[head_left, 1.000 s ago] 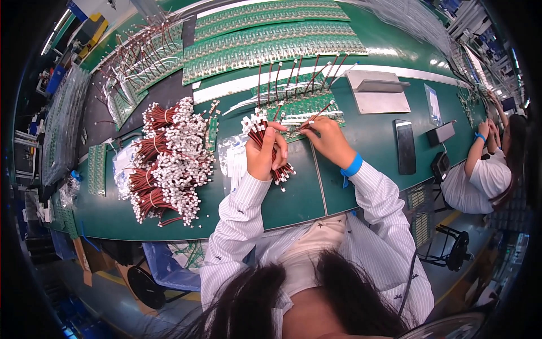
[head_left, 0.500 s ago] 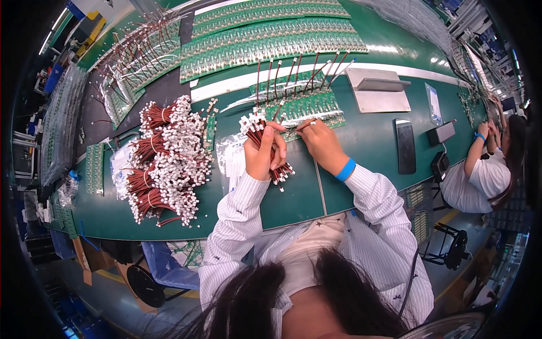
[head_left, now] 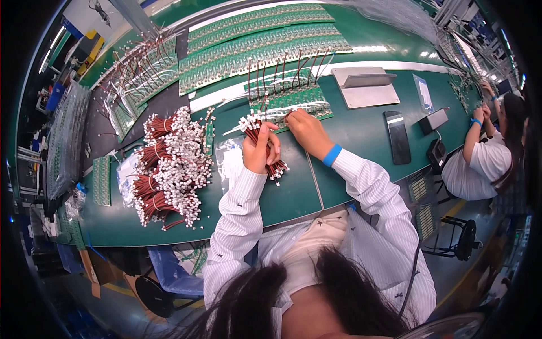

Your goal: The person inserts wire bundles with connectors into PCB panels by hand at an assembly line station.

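Note:
My left hand [head_left: 258, 151] is closed around a bundle of brown-red wire cables [head_left: 252, 131] with white plug connectors, which stick out at both ends of the fist. To its right, my right hand [head_left: 307, 131] has thumb and fingers pinched together at the near edge of a green circuit board panel [head_left: 293, 100]. Whatever lies between those fingertips is too small to make out. Several brown cables stand upright from the panel, and white strips lie across it. A blue band [head_left: 332, 155] circles my right wrist.
Left are piled bundles of cables [head_left: 169, 164], a narrow green board [head_left: 101, 181] and a plastic bag [head_left: 230, 158]. Rows of circuit boards [head_left: 259, 45] lie at the back. Right are a metal stand [head_left: 366, 87], a phone [head_left: 397, 135] and a grey box [head_left: 433, 120]. A co-worker [head_left: 474, 164] sits far right.
The whole view has shifted slightly. My right fingertips have moved a little farther over the panel's near edge. My left hand still holds the cable bundle.

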The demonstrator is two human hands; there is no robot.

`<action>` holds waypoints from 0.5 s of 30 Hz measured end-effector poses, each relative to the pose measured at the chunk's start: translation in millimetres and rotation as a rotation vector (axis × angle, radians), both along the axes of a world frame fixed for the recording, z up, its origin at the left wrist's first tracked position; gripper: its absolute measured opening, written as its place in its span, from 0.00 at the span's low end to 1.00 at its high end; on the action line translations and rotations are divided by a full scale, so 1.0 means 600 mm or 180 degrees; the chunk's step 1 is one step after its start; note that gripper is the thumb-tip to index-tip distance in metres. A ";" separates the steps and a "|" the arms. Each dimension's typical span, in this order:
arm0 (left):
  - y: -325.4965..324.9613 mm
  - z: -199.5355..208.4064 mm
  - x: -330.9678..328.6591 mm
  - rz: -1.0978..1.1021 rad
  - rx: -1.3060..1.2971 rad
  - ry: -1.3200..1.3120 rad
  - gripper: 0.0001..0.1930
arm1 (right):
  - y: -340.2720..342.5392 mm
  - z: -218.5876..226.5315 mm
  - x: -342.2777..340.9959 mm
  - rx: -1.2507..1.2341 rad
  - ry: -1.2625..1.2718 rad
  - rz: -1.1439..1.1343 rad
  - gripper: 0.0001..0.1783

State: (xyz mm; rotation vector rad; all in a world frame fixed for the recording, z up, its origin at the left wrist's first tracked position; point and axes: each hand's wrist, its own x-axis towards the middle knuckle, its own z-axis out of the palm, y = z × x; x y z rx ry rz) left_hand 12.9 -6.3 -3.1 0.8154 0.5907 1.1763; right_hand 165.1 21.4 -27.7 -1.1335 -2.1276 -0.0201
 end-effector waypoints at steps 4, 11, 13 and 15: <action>0.000 -0.002 -0.003 -0.0004 -0.0048 0.0004 0.17 | 0.005 -0.004 0.016 -0.0695 0.0937 0.0156 0.05; 0.000 -0.005 -0.004 -0.0210 -0.0267 0.0055 0.15 | -0.028 0.046 0.022 -0.1474 0.2212 0.0305 0.05; -0.005 0.001 -0.001 -0.0522 -0.0503 0.0303 0.14 | -0.041 0.083 0.019 -0.2011 0.2455 0.0497 0.06; -0.010 -0.002 0.000 -0.0905 -0.0494 0.0328 0.15 | -0.049 0.101 0.014 -0.2556 0.2699 0.0684 0.07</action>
